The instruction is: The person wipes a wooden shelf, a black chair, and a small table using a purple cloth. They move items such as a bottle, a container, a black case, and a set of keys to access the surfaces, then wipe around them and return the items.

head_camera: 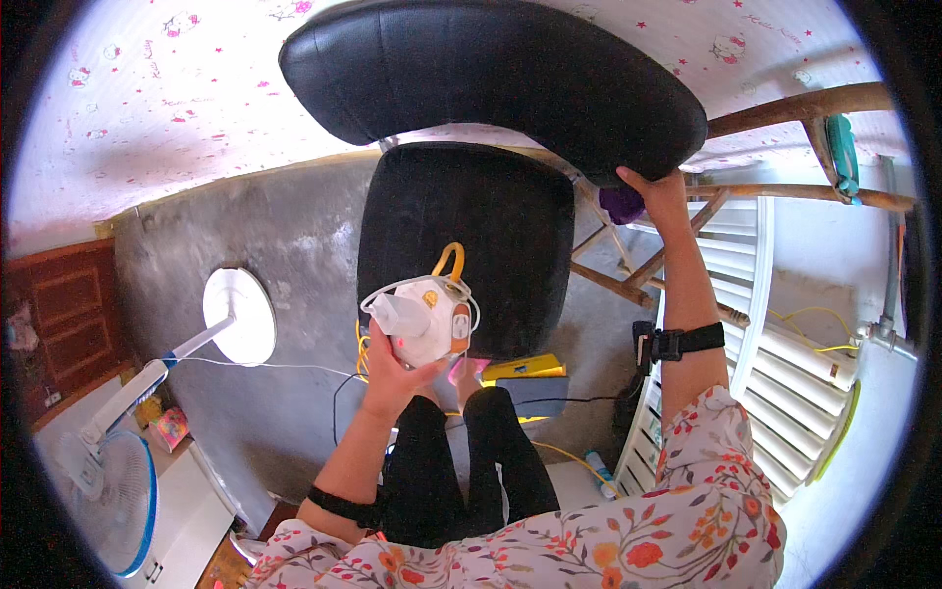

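In my left hand is a bundle over the front of a black chair seat. It includes a white power socket block with orange parts, a translucent plastic piece, a white cord around it and a yellow looped cable on top. My right hand grips the lower right end of the curved black chair backrest, thumb on its front; the other fingers are partly hidden. A purple item hangs just below that hand.
A blue-rimmed fan and a white round stand base are at left. Wooden poles, a white slatted rack and a radiator stand at right. Yellow boxes and cables lie near my feet.
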Demonstrator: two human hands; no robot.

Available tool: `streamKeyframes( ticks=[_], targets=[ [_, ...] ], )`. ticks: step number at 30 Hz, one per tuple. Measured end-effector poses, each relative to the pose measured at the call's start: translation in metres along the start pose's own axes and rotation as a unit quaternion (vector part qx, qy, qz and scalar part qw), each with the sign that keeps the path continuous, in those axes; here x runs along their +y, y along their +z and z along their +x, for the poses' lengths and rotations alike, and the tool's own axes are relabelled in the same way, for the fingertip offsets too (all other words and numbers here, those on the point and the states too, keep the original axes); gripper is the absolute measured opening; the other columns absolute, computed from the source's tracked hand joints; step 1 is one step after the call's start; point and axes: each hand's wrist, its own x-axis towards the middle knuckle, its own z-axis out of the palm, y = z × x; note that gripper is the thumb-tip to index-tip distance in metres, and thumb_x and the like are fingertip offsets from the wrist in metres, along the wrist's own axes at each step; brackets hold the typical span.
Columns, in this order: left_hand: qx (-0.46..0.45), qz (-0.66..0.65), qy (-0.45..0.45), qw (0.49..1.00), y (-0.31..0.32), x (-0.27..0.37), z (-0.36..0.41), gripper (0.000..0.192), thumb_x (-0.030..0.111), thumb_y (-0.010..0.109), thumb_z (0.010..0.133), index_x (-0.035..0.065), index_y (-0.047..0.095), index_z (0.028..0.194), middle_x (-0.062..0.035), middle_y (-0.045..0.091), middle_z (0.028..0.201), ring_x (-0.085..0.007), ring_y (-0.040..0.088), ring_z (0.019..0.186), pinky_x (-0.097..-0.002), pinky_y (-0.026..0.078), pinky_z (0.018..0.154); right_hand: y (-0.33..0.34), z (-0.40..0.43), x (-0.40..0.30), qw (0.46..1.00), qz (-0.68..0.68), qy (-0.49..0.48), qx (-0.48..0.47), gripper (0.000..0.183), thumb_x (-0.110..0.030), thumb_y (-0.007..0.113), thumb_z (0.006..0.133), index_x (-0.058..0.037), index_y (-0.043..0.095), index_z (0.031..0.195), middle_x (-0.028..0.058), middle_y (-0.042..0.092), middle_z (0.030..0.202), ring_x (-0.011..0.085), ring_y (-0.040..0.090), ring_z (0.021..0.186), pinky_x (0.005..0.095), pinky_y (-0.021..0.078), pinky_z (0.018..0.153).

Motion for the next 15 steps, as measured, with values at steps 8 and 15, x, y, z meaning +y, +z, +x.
streamKeyframes(
  ticks=[8,15],
  targets=[
    [0.002,-0.001,0.037,0.999,-0.004,0.000,0.014,0.099,0.010,0.087,0.058,0.0034,0.032,0.140,-0.0121,0.049,0.132,-0.0230,0.053,0.124,-0.0358,0.044,0.105,-0.007,-0.055,-0.046,0.976,-0.039,0.056,0.206,0.052,-0.028,0.088,0.073,0.0004,0.063,0.110,0.0121,0.065,0.105,0.0211,0.062,0.096,0.0341,0.0499,0.086],
    [-0.006,0.232,0.141,0.962,-0.009,-0.017,0.057,0.104,0.012,0.088,0.054,0.0015,0.031,0.140,-0.0163,0.042,0.133,-0.0301,0.047,0.127,-0.0398,0.040,0.108,-0.012,-0.067,-0.144,0.891,0.082,-0.201,0.399,0.048,-0.025,0.082,0.082,-0.0009,0.058,0.116,0.0088,0.058,0.111,0.0199,0.055,0.099,0.0325,0.0442,0.094]
  ],
)
